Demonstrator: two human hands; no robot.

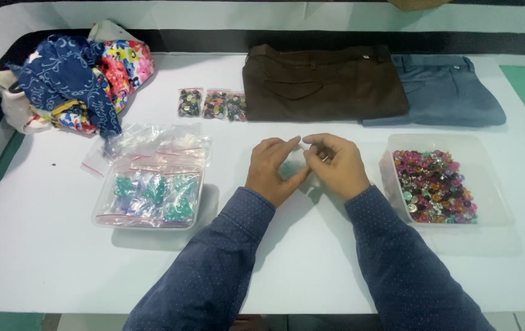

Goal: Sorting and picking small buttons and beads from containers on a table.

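What the hands are pinching at the centre of the frame is hard to make out: a small clear plastic bag [299, 167] with something teal inside is showing only in slivers between the fingers, and its outline is blurring into the white table [48, 245]. The left hand [273, 170] is curling inward with thumb and forefinger nearly closed on the bag's upper edge, and the right hand [335, 165] is meeting it fingertip to fingertip, its fingers bent tight around the same edge; both dark blue dotted sleeves are running off the bottom of the frame. At lower left, a clear plastic tray of bagged teal and purple beads [149, 195] is sitting, with loose empty bags just above it. At right, a clear plastic tub of mixed coloured buttons [434, 185] is standing near the right hand. Folded brown trousers [321, 83] are lying at upper centre, partly overlapping folded grey-blue trousers [449, 92].
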